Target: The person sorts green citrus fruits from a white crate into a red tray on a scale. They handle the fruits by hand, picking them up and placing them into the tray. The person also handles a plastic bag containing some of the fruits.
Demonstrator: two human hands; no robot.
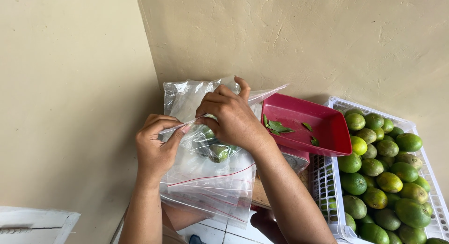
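Note:
My left hand [156, 148] pinches the left edge of a clear plastic zip bag [206, 176], thumb on top. My right hand [231, 117] grips the same bag's upper rim near its middle, fingers curled over the plastic. Green fruit [217, 152] shows through the bag just below my right hand. More clear bags with red seal lines lie stacked under it, and another clear bag [182, 96] stands up behind my hands against the wall.
A red tray [327, 131] with a few green leaves [277, 127] sits on a scale to the right. A white plastic crate [322, 183] full of green citrus fruit [388, 183] fills the right side. Beige walls meet in a corner behind. A white ledge [35, 223] is at lower left.

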